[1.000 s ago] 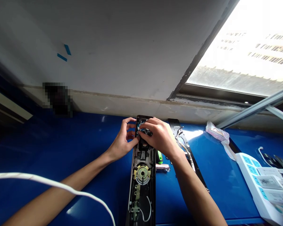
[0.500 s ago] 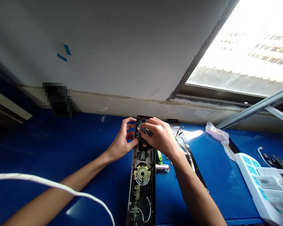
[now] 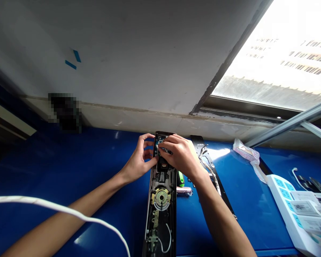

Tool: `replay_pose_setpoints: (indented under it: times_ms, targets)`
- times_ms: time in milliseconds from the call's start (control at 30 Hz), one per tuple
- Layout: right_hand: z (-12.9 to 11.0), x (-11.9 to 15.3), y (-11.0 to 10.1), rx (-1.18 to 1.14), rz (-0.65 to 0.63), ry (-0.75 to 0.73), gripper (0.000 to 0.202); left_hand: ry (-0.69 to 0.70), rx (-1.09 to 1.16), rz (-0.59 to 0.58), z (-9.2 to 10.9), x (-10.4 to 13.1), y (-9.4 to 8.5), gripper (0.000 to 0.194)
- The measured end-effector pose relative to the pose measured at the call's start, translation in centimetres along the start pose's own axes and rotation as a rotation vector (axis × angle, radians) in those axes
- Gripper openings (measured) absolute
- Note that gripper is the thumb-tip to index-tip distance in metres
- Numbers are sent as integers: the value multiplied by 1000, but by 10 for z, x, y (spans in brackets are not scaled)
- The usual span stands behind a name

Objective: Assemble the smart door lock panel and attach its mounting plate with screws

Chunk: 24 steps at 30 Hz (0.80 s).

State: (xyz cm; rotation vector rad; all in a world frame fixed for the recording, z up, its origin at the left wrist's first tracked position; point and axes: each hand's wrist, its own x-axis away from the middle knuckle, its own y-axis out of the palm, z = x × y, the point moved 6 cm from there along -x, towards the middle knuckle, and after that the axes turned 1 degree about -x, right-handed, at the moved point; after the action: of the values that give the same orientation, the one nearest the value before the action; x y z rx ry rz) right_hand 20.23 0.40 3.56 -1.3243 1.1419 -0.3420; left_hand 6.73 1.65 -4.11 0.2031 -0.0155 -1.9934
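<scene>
A long black housing (image 3: pixel 162 178) lies open on the blue table, with a round brass-coloured part (image 3: pixel 162 198) and a thin white wire (image 3: pixel 170 237) inside. My left hand (image 3: pixel 139 160) grips the housing's upper left edge, fingers behind it and thumb on the near side. Over the small circuit board (image 3: pixel 159 141) at the far end is my right hand (image 3: pixel 180 153), its thumb and fingertips pinched together at the board. Whatever lies between those fingertips is too small to make out.
Right of the housing lie a green-and-black tool (image 3: pixel 181 179), a pinkish cylinder (image 3: pixel 184 191) and a black panel with cables (image 3: pixel 211 166). A white power strip (image 3: pixel 286 210) with plugged-in adapters is at the right. A white cable (image 3: pixel 77 213) crosses above my left forearm.
</scene>
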Motion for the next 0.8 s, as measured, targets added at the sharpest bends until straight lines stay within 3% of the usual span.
replay_pose_setpoints:
  times_ms: [800]
  targets:
    - [2, 1, -3, 45, 64, 27, 16, 21, -45, 30, 5, -2, -2, 68]
